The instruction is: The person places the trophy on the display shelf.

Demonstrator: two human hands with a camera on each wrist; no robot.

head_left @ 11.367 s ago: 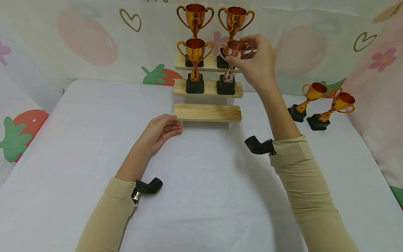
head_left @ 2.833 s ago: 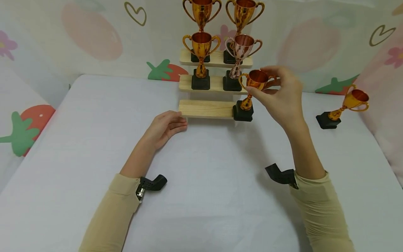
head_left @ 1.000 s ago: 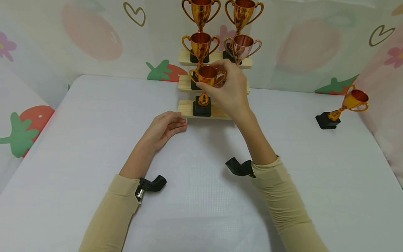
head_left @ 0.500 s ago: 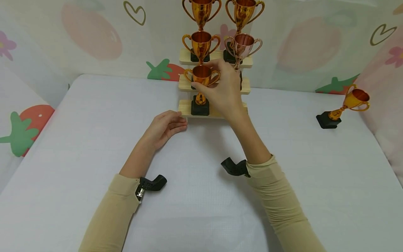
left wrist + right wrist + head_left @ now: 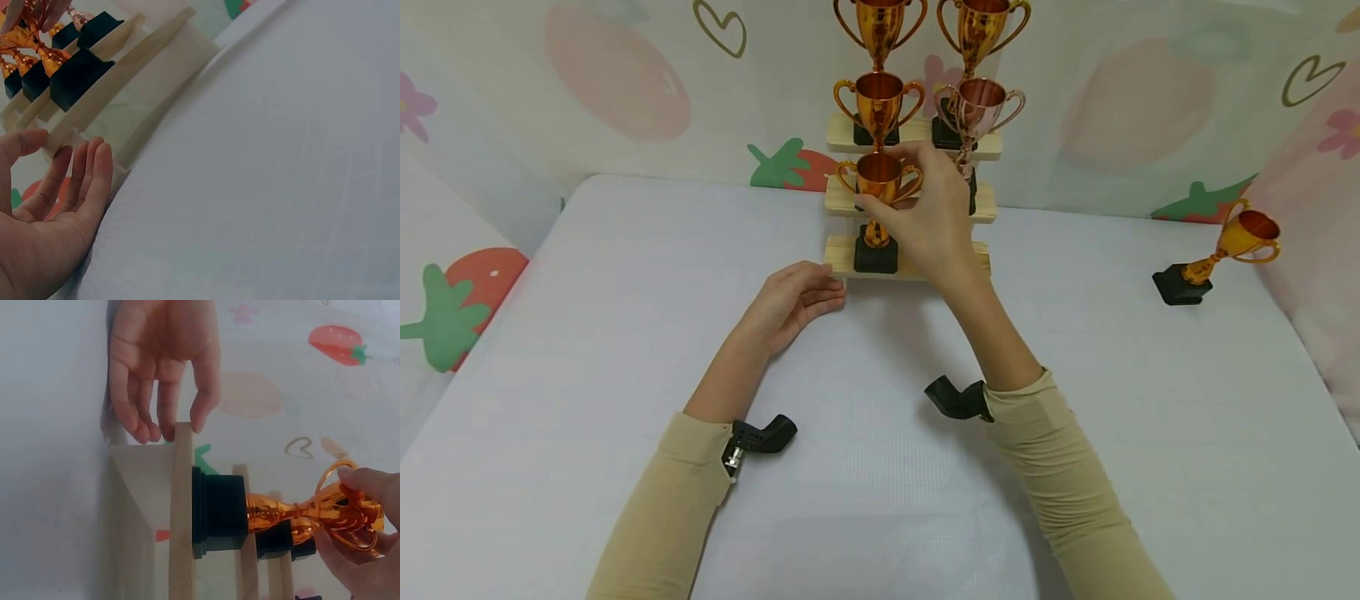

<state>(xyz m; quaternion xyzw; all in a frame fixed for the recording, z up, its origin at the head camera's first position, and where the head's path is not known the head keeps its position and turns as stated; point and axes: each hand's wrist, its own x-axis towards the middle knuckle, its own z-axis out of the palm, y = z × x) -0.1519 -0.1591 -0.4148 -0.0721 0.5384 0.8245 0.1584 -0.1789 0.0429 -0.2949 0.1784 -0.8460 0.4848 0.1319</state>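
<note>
My right hand (image 5: pixel 936 212) pinches the cup of a gold trophy (image 5: pixel 877 177) between thumb and fingers. The trophy stands upright, its black base on the left part of the lowest step of a three-tier wooden display stand (image 5: pixel 842 258); in the right wrist view that base (image 5: pixel 225 509) sits flat against the board. My left hand (image 5: pixel 790 308) pinches the left end of the same step, thumb above and fingertips below, as the left wrist view shows at the board's corner (image 5: pixel 69 131). Behind the right hand, a rose-pink trophy (image 5: pixel 981 108) is partly hidden on the middle step.
Another gold trophy (image 5: pixel 880 104) shares the middle step. Two gold trophies, one at the right (image 5: pixel 976 37), occupy the top step, cut off by the frame. A single gold trophy (image 5: pixel 1247 237) lies tilted on the white table (image 5: pixel 850 467) at far right. A patterned cloth (image 5: pixel 1120 108) hangs behind.
The right hand set the rose-pink trophy on the middle step, then brought a gold trophy from the right onto the lowest step and shifted it slightly left. The left hand keeps its hold.
</note>
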